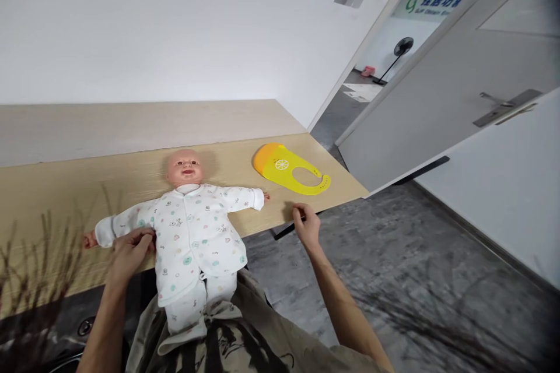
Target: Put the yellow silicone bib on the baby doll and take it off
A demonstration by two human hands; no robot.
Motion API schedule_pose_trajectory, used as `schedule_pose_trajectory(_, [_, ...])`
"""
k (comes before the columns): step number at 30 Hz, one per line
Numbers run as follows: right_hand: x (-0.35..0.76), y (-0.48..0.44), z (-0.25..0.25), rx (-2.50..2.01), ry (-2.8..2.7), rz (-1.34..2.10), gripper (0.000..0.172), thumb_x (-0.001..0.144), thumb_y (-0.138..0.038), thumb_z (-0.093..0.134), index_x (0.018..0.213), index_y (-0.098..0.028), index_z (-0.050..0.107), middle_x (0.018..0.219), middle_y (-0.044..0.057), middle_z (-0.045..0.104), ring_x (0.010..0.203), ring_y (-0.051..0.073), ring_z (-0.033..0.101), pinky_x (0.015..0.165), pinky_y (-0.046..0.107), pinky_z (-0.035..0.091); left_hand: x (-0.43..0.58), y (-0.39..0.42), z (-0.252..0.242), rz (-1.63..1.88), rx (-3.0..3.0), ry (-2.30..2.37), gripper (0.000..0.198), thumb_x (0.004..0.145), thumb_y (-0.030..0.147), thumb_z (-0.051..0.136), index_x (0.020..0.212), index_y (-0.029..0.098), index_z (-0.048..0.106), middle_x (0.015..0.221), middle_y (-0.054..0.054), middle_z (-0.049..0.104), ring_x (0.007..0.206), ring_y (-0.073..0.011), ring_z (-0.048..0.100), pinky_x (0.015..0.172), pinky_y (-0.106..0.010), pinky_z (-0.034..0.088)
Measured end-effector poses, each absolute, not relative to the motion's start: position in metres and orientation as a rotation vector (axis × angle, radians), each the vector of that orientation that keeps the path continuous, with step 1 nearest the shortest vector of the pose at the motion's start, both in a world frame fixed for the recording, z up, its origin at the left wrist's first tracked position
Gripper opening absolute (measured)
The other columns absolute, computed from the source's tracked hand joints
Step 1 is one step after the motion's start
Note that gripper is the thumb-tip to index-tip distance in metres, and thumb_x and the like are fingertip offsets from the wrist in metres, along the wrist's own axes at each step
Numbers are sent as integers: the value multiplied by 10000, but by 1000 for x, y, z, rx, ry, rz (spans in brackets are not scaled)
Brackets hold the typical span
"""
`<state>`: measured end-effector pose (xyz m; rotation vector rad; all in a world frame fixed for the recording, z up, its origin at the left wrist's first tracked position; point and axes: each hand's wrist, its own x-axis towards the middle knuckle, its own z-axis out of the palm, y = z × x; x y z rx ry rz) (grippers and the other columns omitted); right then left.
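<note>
A baby doll in a white printed top and trousers lies face up, its head and torso on the wooden table and its legs reaching over the front edge towards my lap. Its arms are spread out sideways. My left hand is beside the doll's waist, under its outstretched arm, with the fingers curled in and nothing visible in them. To the right, my right hand hovers or rests by the front edge, fingers curled and holding nothing visible. Beyond it a yellow and orange bib lies flat on the table.
The wooden table has a raised ledge along the white wall. On the right, a grey door stands open, showing a room with a black standing fan. Grey floor lies past the table's right end.
</note>
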<state>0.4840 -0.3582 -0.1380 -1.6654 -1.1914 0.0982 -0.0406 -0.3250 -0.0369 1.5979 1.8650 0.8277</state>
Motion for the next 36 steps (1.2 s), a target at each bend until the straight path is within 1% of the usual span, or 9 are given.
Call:
schedule_pose_trajectory(2, [451,-358,-138,-1527,-1394,112,313,1049,-449,588,1018,-204,779,983,120,827,839,240,763,790,374,654,-38,-326,-33,886,1479,1823,400,637,592,553,749,253,735,579,-37,735,602,-251,722,663,-334,556])
schedule_pose_trajectory(7, [392,-350,-134,-1232,-1718,64,240,1092,-238,578,1123,-212,814,1166,139,854,1110,261,820,998,416,694,-38,-325,-35,919,1378,1817,397,608,579,601,749,245,762,574,-23,723,613,-240,700,635,-314,521])
schedule_pose_trajectory(9, [391,-348,-135,-1244,-1742,76,252,1086,-253,580,1125,-216,826,1176,143,858,1125,270,820,1024,437,693,-40,-324,-37,908,1360,1846,410,607,579,603,765,242,774,592,-19,735,634,-237,706,653,-310,537])
schedule_pose_trajectory(14, [458,-347,-141,-1582,-1479,38,349,1070,-373,532,1119,-199,830,1126,152,863,1021,285,811,945,446,694,-42,-320,-37,872,1295,1847,408,559,559,618,772,251,780,620,-11,756,651,-241,728,691,-313,595])
schedule_pose_trajectory(17, [520,-342,-139,-1836,-1325,-178,417,988,-411,540,1179,-172,822,1291,236,828,1219,364,763,1124,566,626,-41,-319,-35,876,1300,1851,410,544,579,628,763,264,774,620,-7,756,648,-246,730,704,-323,610])
schedule_pose_trajectory(20, [566,-332,-133,-2032,-1259,-276,450,969,-385,542,1236,-143,811,1401,277,777,1335,398,698,1205,617,549,-38,-318,-31,864,1306,1892,412,524,598,618,748,283,762,608,-2,748,659,-261,744,689,-330,607])
schedule_pose_trajectory(25, [586,-320,-133,-2201,-1260,-218,459,1032,-374,534,1295,-146,834,1501,234,749,1381,396,635,1202,575,521,-37,-317,-29,831,1310,1908,424,510,610,607,749,290,749,637,-10,766,711,-278,763,749,-346,619])
schedule_pose_trajectory(30, [586,-319,-138,-2239,-1189,-205,466,1025,-374,554,1311,-173,861,1535,189,741,1350,372,616,1172,546,523,-42,-316,-35,805,1307,1934,407,532,583,595,760,290,760,637,5,770,730,-289,763,782,-361,597])
schedule_pose_trajectory(36, [595,-316,-128,-2235,-1076,-164,414,982,-367,591,1229,-224,891,1448,161,757,1293,341,622,1130,494,523,-45,-316,-38,811,1330,1931,376,552,563,612,762,300,779,656,14,785,746,-303,777,785,-379,615])
